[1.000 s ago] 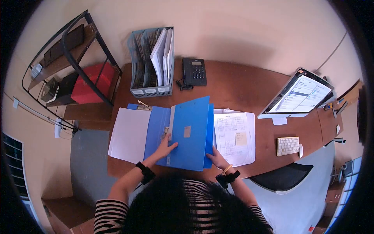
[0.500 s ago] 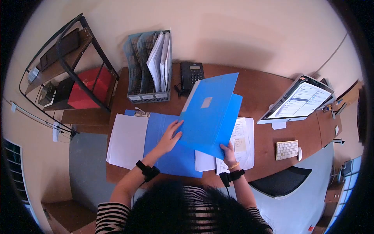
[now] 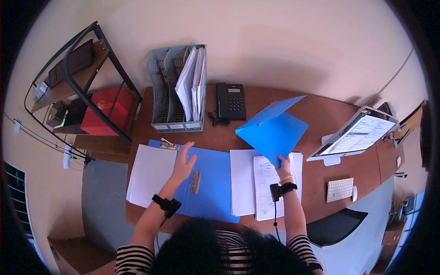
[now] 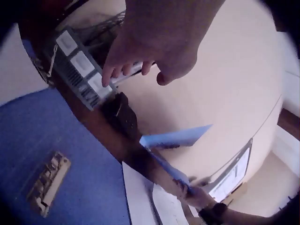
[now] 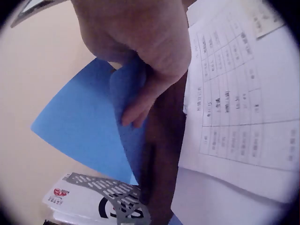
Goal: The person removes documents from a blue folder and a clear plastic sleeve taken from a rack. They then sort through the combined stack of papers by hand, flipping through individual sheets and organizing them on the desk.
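Note:
My right hand (image 3: pixel 284 168) pinches the near corner of a bright blue folder (image 3: pixel 283 133), which stands partly spread apart over the desk. In the right wrist view, the thumb and fingers close on that folder (image 5: pixel 84 124). My left hand (image 3: pixel 184 167), fingers extended and holding nothing, hovers over a second blue folder (image 3: pixel 213 176). This one lies flat and opened, and its metal clip (image 3: pixel 195 182) shows bare; the left wrist view also shows the clip (image 4: pixel 48 183). Beside it on the right are white papers (image 3: pixel 242 183) and a printed form (image 3: pixel 263 197).
A white paper stack (image 3: pixel 151 176) lies at the left by another metal clip (image 3: pixel 169 145). Behind stand a grey file rack (image 3: pixel 178 127) with documents and a black telephone (image 3: pixel 230 101). To the right are a monitor (image 3: pixel 357 133), keyboard (image 3: pixel 340 190) and mouse (image 3: pixel 354 193).
The bright blue folder has been lifted off the flat folder and carried right and back by my right hand. My left hand has let go of it and moved left.

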### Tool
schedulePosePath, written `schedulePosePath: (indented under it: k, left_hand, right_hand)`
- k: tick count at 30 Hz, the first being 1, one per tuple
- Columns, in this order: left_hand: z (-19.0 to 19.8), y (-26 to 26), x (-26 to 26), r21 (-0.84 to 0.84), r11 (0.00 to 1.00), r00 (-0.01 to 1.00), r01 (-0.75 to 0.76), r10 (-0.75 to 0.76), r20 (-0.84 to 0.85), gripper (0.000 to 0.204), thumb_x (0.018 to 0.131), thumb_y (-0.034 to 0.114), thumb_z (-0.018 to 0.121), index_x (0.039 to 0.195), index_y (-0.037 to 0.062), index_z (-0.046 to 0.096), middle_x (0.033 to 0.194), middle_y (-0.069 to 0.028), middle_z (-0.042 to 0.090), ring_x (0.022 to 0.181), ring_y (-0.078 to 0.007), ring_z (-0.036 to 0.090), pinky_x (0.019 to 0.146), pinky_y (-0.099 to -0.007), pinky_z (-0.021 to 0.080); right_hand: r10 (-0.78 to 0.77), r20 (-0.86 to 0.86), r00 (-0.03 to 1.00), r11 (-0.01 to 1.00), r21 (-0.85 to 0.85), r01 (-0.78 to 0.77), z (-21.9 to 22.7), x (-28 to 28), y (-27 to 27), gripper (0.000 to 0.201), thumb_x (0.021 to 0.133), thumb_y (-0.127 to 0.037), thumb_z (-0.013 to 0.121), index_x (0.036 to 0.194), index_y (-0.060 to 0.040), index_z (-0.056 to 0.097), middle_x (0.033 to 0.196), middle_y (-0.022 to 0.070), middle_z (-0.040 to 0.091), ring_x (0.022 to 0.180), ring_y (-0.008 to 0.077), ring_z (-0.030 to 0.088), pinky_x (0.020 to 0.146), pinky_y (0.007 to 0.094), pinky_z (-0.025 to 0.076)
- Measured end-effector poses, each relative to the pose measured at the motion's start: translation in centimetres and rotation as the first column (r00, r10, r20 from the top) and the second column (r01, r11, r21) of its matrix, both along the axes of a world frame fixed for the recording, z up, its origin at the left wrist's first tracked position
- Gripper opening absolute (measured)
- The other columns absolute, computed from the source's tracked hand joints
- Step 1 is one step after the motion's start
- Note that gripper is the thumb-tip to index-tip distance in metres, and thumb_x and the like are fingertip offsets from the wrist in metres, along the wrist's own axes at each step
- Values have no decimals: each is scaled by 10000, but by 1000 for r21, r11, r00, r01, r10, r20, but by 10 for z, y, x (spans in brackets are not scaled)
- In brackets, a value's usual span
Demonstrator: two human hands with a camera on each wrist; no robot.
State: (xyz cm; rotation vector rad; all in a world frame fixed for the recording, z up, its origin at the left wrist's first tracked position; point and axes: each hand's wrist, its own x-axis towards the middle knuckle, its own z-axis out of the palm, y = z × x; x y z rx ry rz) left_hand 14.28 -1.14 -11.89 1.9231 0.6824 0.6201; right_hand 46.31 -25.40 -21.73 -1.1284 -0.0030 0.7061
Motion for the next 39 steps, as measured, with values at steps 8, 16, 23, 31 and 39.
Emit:
schedulePosePath:
  k: [8,16,23,31,39]
  left_hand:
    - [12,70,9,0,970,966,-242,241,95,553,726,84,541,1221,73,297,1225,-128,352,1114,-228,350,854,-351,336]
    - [53,108,69,178,942,950,-285,252,186,634,697,125,600,1229,57,261,1216,-152,362,1115,-248,365,860,-384,333]
    - [56,145,103,3,971,901,-238,220,374,422,708,191,597,1059,4,457,965,-164,556,864,-267,555,728,-320,421]
    - [86,142,110,394,833,917,-388,393,72,331,734,288,538,922,16,556,755,-227,566,747,-372,545,652,-408,431]
    - [101,140,108,492,766,901,-414,420,106,297,743,259,533,863,-9,574,718,-244,556,720,-377,544,642,-429,427]
  right_hand:
    - [-77,-27,997,997,19,77,-16,57,36,419,772,8,413,1153,-154,342,1058,81,463,916,244,492,697,418,471]
    - [-160,-117,980,987,16,163,-21,93,51,359,802,-105,473,1142,-103,357,1049,62,472,889,230,497,670,388,452]
    - [-82,105,991,926,-359,115,-34,72,29,452,730,-39,503,1138,61,335,1059,136,476,943,226,475,801,312,391]
    - [134,569,812,922,-371,108,-1,8,8,570,714,-47,535,1222,-28,278,1167,154,383,1037,255,399,886,339,310]
    - [241,447,861,936,-342,-85,62,-45,10,466,766,-89,486,1202,-62,322,1116,141,423,979,209,442,782,312,410]
